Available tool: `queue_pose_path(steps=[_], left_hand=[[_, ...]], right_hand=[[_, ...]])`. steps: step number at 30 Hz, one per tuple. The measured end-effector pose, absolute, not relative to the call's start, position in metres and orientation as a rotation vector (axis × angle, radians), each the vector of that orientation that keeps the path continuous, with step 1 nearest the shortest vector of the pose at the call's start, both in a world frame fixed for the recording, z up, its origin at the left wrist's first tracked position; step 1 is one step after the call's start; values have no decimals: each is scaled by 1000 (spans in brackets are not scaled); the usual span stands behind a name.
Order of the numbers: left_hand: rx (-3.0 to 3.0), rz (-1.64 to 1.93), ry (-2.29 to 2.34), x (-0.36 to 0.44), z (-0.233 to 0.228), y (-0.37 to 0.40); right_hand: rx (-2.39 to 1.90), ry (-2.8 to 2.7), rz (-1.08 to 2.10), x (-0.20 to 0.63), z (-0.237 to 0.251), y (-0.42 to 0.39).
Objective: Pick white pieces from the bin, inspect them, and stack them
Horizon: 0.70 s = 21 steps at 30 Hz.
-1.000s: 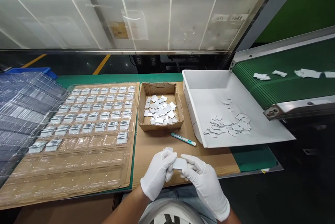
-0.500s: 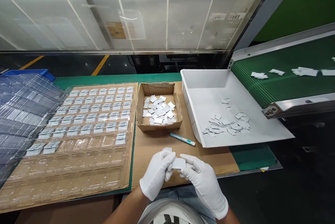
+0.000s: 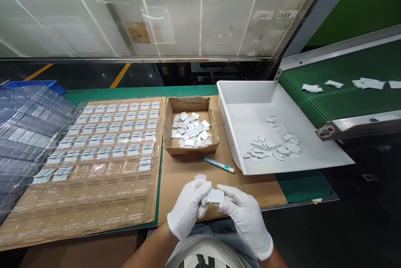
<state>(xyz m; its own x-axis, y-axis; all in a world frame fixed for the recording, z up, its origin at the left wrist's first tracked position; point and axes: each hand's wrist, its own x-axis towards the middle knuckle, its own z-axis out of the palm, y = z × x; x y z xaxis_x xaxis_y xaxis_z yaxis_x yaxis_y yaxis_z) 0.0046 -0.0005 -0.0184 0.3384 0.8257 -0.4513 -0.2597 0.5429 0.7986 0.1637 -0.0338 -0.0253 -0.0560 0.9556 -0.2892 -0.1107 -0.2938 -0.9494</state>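
Your left hand and right hand, both gloved, pinch a small white plate between closed fingertips at 6 o'clock. It looks light, thin and slippery: grip its edges.

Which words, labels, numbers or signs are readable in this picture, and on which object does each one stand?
Nothing is readable.
White stickers on the clear plastic screen: print too small.
Yellowish paper label on the same screen: blurred.
Black marks on the white shirt: cut off by the frame edge.
White flat piece held between the gloved left hand and right hand: no print shows.
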Motion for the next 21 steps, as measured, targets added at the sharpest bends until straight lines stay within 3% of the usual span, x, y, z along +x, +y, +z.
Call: queue_pose_path(steps=[21], left_hand=[[699, 790, 990, 5, -21, -3]], right_hand=[[-1292, -970, 1541, 163, -28, -34]])
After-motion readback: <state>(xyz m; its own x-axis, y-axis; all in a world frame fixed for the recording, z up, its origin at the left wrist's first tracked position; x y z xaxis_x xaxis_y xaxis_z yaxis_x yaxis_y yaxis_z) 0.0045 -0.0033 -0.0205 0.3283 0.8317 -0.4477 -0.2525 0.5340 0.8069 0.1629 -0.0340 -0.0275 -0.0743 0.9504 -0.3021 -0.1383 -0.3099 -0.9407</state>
